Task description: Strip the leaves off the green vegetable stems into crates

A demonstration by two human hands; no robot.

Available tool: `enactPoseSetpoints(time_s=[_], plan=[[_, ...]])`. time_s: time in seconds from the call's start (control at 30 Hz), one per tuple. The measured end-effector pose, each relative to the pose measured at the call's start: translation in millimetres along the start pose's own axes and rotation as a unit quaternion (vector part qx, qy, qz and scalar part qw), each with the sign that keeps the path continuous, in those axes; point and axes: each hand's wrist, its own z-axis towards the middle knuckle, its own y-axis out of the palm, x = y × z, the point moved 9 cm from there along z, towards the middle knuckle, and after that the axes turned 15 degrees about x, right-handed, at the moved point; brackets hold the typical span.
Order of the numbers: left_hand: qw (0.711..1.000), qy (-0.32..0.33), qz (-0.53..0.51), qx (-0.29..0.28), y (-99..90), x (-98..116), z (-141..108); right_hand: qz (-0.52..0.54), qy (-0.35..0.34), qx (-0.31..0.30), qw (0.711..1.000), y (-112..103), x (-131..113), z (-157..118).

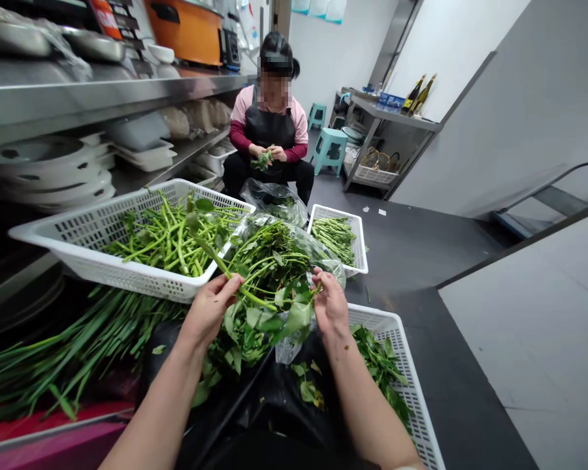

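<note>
My left hand [212, 305] pinches a long green vegetable stem [259, 299], which slants from upper left toward lower right. My right hand [330, 301] is closed, its thumb and fingertips on a thin leafy sprig [298, 316] whose leaves hang between my hands. Whether the stem and the sprig are one piece, I cannot tell. Just beyond my hands lies a pile of leafy greens [274, 251] in a clear plastic bag [330, 261]. Loose leaves [310, 391] are scattered on the black apron [274, 411] over my lap.
A white basket [161, 284] of bare stems stands left, another basket [424, 398] of leaves right, and a smaller basket [361, 238] of cut green pieces ahead. Long green stalks [93, 346] lie lower left. A co-worker [274, 124] sits opposite, holding greens. A steel shelf [142, 98] runs along the left.
</note>
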Motion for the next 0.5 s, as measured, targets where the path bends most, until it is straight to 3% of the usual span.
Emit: enactPoseSetpoints(time_s=[0.07,0.17,0.2,0.27,0.3,0.37,0.43,0.5], plan=[[0.999,0.011,0.031,-0.029,6.6,1.9,-5.1,-0.086,-0.115,-0.104,0.984,19.7,-24.9,-15.9],[0.997,0.030,0.043,-0.056,15.3,8.0,-13.4,-0.270,-0.270,-0.269,0.884,60.3,-35.4,-61.2],[0.997,0.026,0.038,-0.063,17.9,7.6,-16.0,-0.310,-0.296,-0.288,0.856,68.8,-32.4,-71.7],[0.997,0.002,0.021,-0.076,23.1,1.1,-20.5,-0.336,-0.317,-0.286,0.839,78.3,-26.2,-82.7],[0.996,-0.016,0.009,-0.082,25.4,-4.1,-22.1,-0.321,-0.313,-0.273,0.851,78.9,-24.9,-83.8],[0.994,-0.067,-0.020,-0.081,27.4,-17.4,-23.6,-0.242,-0.263,-0.206,0.911,64.7,-26.5,-73.9],[0.990,-0.116,-0.044,-0.061,24.9,-29.8,-23.1,-0.133,-0.172,-0.095,0.971,26.6,-28.8,-52.3],[0.988,-0.140,-0.042,-0.051,21.4,-36.0,-23.0,-0.075,-0.089,-0.015,0.993,-21.0,-27.7,-31.2]])
